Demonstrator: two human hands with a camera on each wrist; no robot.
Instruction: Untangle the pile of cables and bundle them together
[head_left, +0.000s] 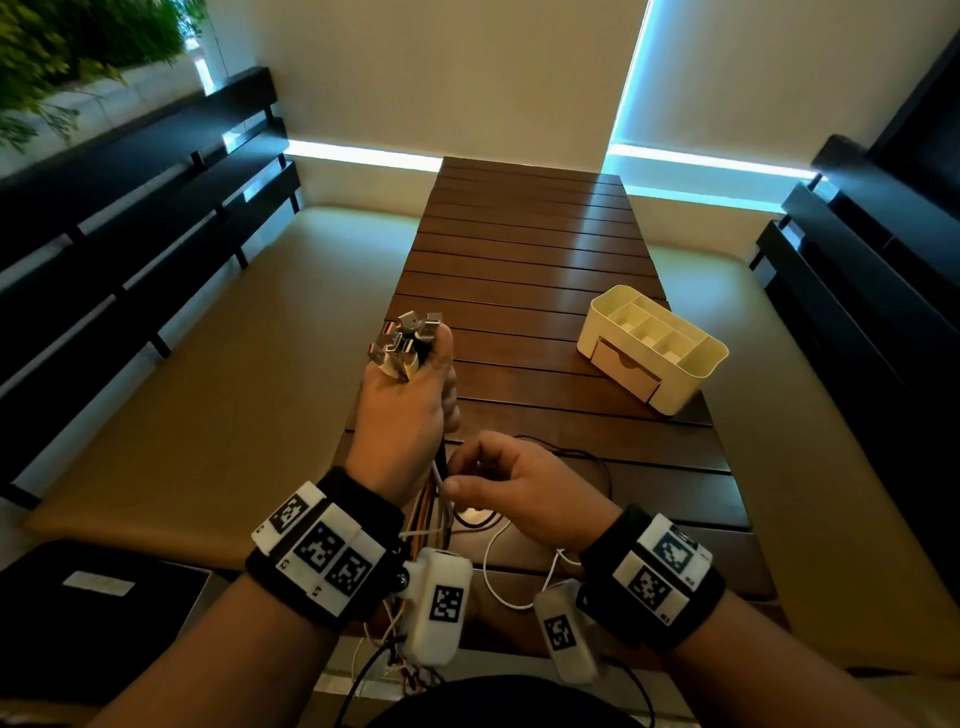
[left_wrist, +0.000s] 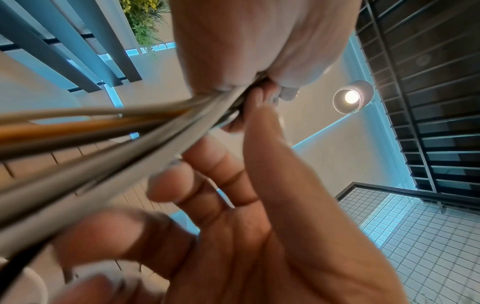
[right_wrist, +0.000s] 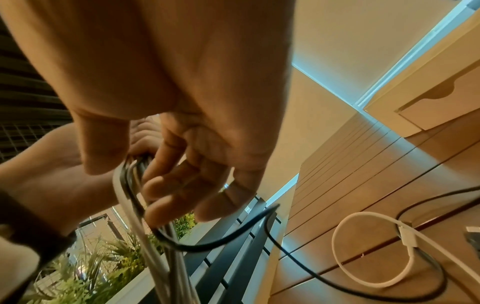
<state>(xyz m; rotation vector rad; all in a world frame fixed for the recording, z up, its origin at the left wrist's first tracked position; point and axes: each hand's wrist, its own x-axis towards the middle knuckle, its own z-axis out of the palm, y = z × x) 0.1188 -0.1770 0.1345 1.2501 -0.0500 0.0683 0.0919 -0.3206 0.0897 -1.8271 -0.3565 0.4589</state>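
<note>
My left hand (head_left: 410, 395) grips a bundle of cables (head_left: 439, 499) upright over the table's near left edge. Their metal connector ends (head_left: 408, 340) fan out above the fist. In the left wrist view the white, orange and dark cables (left_wrist: 103, 133) run into the pinch of the left hand (left_wrist: 249, 90). Just below, my right hand (head_left: 460, 480) pinches the same strands with thumb and curled fingers. The right wrist view shows the right hand (right_wrist: 145, 185) curled round white and black cables (right_wrist: 130, 197). A white cable loop (head_left: 493, 571) and a black cable (head_left: 597, 462) trail on the table.
A cream desk organizer (head_left: 696, 364) with a small drawer stands on the slatted wooden table (head_left: 519, 249), right of my hands. Cushioned benches with dark slatted backs flank the table. A black flat box (head_left: 98, 592) lies at the lower left. Loose cable tails hang below my wrists.
</note>
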